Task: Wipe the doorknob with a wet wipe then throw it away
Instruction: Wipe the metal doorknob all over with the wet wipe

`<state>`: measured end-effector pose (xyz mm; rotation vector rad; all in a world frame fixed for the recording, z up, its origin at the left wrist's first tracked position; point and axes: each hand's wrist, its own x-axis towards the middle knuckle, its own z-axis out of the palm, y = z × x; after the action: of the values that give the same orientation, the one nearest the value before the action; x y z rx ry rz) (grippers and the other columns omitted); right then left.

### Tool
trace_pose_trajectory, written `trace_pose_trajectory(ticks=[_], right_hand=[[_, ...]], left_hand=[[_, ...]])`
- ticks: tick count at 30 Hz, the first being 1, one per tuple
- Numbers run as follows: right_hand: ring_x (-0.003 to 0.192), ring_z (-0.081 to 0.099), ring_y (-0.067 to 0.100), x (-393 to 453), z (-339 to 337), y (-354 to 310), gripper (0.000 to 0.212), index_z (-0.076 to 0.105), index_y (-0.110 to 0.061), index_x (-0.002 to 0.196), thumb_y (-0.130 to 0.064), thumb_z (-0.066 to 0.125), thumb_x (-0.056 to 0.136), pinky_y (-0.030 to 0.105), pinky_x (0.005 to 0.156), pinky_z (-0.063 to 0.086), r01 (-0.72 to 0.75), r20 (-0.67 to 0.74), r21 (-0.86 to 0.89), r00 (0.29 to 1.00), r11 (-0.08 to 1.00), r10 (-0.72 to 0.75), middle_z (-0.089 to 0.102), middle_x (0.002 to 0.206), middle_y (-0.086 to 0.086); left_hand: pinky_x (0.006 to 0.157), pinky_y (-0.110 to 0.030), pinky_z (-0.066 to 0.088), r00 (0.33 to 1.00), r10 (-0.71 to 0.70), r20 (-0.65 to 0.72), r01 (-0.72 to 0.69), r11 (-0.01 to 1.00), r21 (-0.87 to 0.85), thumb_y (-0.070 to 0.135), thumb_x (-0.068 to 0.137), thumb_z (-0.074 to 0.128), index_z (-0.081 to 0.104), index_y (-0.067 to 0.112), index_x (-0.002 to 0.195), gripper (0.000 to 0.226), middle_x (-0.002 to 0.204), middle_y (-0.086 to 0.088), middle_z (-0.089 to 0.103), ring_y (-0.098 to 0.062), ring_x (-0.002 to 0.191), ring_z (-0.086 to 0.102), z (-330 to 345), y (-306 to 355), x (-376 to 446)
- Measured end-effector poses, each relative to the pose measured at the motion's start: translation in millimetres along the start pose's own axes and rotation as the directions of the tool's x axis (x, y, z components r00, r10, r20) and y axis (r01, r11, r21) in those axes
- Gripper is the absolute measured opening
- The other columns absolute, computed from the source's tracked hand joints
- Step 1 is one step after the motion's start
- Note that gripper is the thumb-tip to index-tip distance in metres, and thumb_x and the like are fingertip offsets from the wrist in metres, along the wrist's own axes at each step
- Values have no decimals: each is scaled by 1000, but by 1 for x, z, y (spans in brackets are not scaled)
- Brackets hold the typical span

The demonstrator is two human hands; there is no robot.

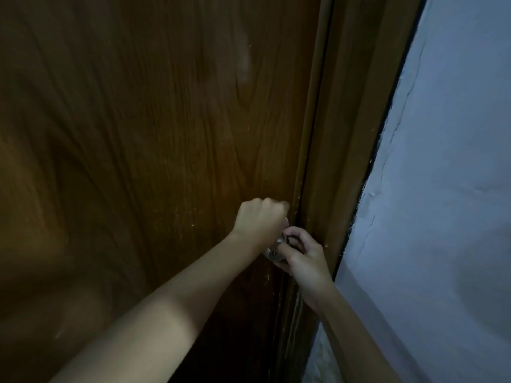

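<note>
A dim room corner with a wooden door and a pale wall.

The brown door (154,150) with visible wood grain fills the left and centre, with small light scratches near its right edge. Just right of it runs the brown door frame (351,150). Further right stands a bluish-white wall (448,189) with a thin crack line.

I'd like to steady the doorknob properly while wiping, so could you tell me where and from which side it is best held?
Hold the doorknob around its round rim, coming from the frame side, as the right hand does with curled fingers. It juts out from the door near the edge, so that probably leaves its face and upper side free for the left hand. The wipe itself is barely visible.
</note>
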<state>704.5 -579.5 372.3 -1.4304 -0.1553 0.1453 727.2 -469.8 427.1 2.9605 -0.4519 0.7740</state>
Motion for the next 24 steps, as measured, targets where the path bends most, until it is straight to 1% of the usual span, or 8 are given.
trace_pose_trajectory(ticks=[7,11,14,15,17,19,22,24], right_hand=[[97,64,18,1,1,2,18,64,-25,96,-15,65,81,42,87,55,26,-12,-18,1000,999,-26,65,109,5],[97,65,18,1,1,3,15,64,-26,92,-19,67,79,42,85,56,38,-18,-53,999,998,-39,66,106,3],[98,64,18,0,1,3,15,65,-27,91,-19,67,78,42,86,56,43,-13,-54,999,998,-44,66,106,2],[99,64,19,0,1,3,15,65,-27,91,-20,68,78,42,86,55,44,-13,-56,999,997,-45,66,107,2],[101,63,19,-1,0,3,16,65,-26,92,-23,69,76,41,86,56,54,-18,-63,998,997,-55,65,107,3],[101,63,20,-1,1,3,17,64,-23,93,-22,69,77,40,86,56,60,-15,-55,998,997,-61,65,108,4],[101,64,20,-1,0,4,19,63,-19,96,-20,68,78,37,85,56,55,-4,-43,998,998,-55,65,109,6],[100,65,20,-1,0,4,21,63,-19,98,-20,68,78,40,88,55,51,-3,-47,999,998,-51,65,109,6]], left_hand=[[62,-37,54,936,-287,-204,217,926,-308,31,90,53,59,10,87,22,80,-6,67,-22,71,64,14,-6,-28],[50,-21,44,889,-389,-240,275,875,-399,34,85,61,62,12,79,23,69,1,65,-12,59,58,22,-12,-42],[50,-21,49,866,-447,-224,286,810,-511,29,83,65,63,10,76,20,65,2,65,-9,56,60,28,-16,-50],[51,-15,49,835,-510,-208,307,745,-592,26,82,66,63,10,75,18,63,4,64,-6,56,60,31,-13,-54],[52,-9,47,724,-681,-115,388,539,-748,24,81,67,64,11,74,15,63,6,65,-2,58,61,37,-4,-63],[58,-13,52,581,-810,74,437,235,-868,23,81,67,66,9,78,15,71,-3,71,-9,64,68,45,7,-67],[68,-27,57,410,-807,426,374,-277,-885,15,81,68,67,3,85,12,81,-10,73,-16,75,71,44,15,-61],[74,-29,57,367,-752,548,331,-445,-832,10,81,67,68,2,88,11,84,-11,73,-18,79,71,39,16,-58]])
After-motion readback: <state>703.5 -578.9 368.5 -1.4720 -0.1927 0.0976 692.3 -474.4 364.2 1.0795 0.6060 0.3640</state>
